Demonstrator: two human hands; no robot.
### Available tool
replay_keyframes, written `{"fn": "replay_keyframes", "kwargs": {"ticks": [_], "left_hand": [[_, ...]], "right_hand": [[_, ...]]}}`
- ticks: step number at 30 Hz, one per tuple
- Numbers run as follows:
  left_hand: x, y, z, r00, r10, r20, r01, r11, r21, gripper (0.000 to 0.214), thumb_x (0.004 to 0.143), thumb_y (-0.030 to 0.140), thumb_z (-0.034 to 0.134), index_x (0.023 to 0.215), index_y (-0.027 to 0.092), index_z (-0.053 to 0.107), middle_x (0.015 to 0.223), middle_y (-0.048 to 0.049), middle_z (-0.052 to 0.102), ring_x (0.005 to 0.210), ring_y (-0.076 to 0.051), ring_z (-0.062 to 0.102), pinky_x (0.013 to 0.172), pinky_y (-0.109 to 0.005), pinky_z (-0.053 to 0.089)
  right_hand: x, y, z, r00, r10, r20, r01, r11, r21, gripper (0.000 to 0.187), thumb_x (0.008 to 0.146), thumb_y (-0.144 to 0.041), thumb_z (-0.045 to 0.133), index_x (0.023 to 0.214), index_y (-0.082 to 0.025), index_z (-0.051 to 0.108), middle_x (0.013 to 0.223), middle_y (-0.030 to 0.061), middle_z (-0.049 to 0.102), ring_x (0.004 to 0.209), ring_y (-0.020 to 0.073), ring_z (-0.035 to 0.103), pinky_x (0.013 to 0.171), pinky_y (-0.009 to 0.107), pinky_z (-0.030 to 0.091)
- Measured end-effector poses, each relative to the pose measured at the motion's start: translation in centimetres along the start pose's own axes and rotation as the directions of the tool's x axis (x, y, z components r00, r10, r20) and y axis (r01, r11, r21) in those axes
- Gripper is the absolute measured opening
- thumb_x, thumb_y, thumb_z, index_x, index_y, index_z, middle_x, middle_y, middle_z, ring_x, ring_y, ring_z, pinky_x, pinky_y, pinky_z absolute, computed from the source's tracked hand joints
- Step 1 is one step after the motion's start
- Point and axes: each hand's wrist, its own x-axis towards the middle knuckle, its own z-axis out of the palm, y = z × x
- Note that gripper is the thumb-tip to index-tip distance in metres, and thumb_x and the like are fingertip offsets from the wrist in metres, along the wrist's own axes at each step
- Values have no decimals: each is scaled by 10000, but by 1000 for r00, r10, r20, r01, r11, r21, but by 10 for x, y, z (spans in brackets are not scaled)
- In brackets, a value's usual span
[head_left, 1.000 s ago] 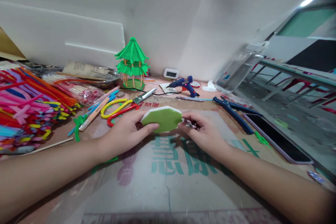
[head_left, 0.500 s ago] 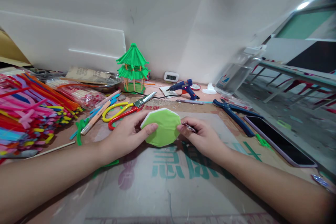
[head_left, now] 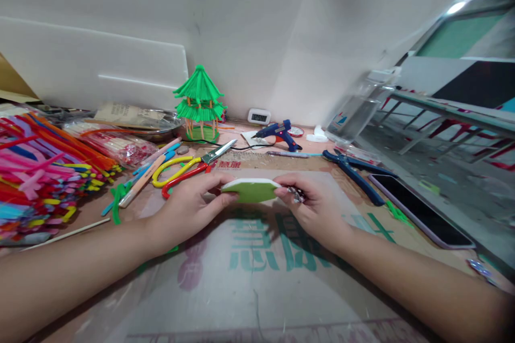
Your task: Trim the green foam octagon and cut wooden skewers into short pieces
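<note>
Between my hands is a flat green piece with several straight sides and a white edge (head_left: 254, 192), tilted so that its face is foreshortened. My left hand (head_left: 197, 204) pinches its left side, thumb on the green face. My right hand (head_left: 311, 209) grips the right side; a small shiny patterned item (head_left: 296, 194) is tucked in its fingers, its kind too hidden to tell. Beyond the left hand lie scissors (head_left: 209, 156) with yellow and red handles. A green two-tiered pagoda model (head_left: 199, 104) stands at the back.
Pipe cleaners (head_left: 44, 171) pile up at left. At the back are a blue glue gun (head_left: 277, 131) and a small digital clock (head_left: 258, 116). Blue-handled pliers (head_left: 358, 177), a phone (head_left: 420, 211) and a clear water container (head_left: 358, 107) are at right. A cardboard sheet (head_left: 257, 300) lies under my hands.
The green piece has tipped from nearly facing me to a shallow, almost edge-on angle, with both hands still on it. The view has shifted slightly.
</note>
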Motion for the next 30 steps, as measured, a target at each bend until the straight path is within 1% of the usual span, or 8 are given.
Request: {"fn": "replay_keyframes", "kwargs": {"ticks": [4, 9, 12, 15, 21, 26, 28, 30], "left_hand": [[-1, -1, -1, 996, 90, 30, -91, 995, 44, 180, 921, 263, 514, 1031, 210, 647, 978, -13, 704, 887, -161, 642, 801, -265, 515], [-2, 0, -3, 994, 111, -19, -108, 989, 104, 201, 919, 228, 494, 1055, 196, 638, 1000, -26, 700, 909, -173, 638, 810, -271, 511], [-1, 3, -2, 998, 46, -46, -44, 998, 53, 214, 922, 288, 509, 1085, 209, 623, 988, -20, 695, 870, -173, 641, 754, -261, 525], [0, 4, 0, 998, -65, -25, 63, 996, -64, 262, 911, 360, 535, 1120, 220, 609, 1004, -25, 695, 859, -179, 650, 704, -260, 540], [1, 4, 2, 988, -147, 52, 153, 978, -144, 406, 812, 406, 668, 1163, 225, 571, 1027, -29, 684, 848, -184, 660, 694, -278, 546], [7, 11, -2, 979, -202, 8, 201, 972, -120, 273, 855, 443, 584, 845, 175, 632, 773, 10, 655, 682, -134, 604, 563, -202, 473], [11, 10, -3, 975, -220, -29, 217, 972, -92, 352, 883, 446, 529, 685, 160, 586, 638, 23, 595, 603, -125, 563, 513, -197, 431], [13, 4, -3, 972, -225, -59, 220, 972, -83, 405, 927, 449, 440, 694, 157, 596, 651, 10, 616, 623, -141, 580, 546, -220, 454]], "right_hand": [[-3, 1, 0, 996, -86, 30, 88, 995, -51, 107, 866, -228, 552, 901, -207, 652, 765, 18, 686, 655, 145, 624, 585, 250, 476], [-3, 3, 0, 997, -62, 35, 64, 995, -81, 135, 853, -233, 586, 979, -210, 628, 794, 12, 654, 636, 127, 574, 576, 239, 444], [-2, 0, -1, 999, -27, 28, 28, 999, -41, 187, 835, -252, 610, 1013, -194, 613, 811, 16, 650, 637, 124, 564, 551, 229, 424], [-1, -3, 0, 996, 28, 90, -29, 999, 13, 102, 842, -278, 604, 872, -181, 610, 710, -3, 611, 594, 112, 535, 528, 216, 402], [-1, -2, 1, 948, 154, 277, -177, 982, 60, 319, 934, -398, 453, 711, -180, 518, 609, -28, 476, 564, 100, 442, 513, 212, 348], [1, -8, 4, 900, 190, 393, -254, 960, 116, 350, 915, -435, 479, 686, -173, 518, 611, -33, 457, 576, 100, 422, 522, 213, 328], [1, -11, 6, 879, 196, 435, -295, 940, 172, 344, 903, -434, 505, 684, -171, 528, 616, -32, 455, 582, 100, 418, 524, 213, 325], [1, -8, 9, 876, 260, 405, -398, 866, 304, 332, 876, -449, 552, 693, -173, 533, 626, -32, 447, 579, 98, 411, 520, 213, 327]]}}
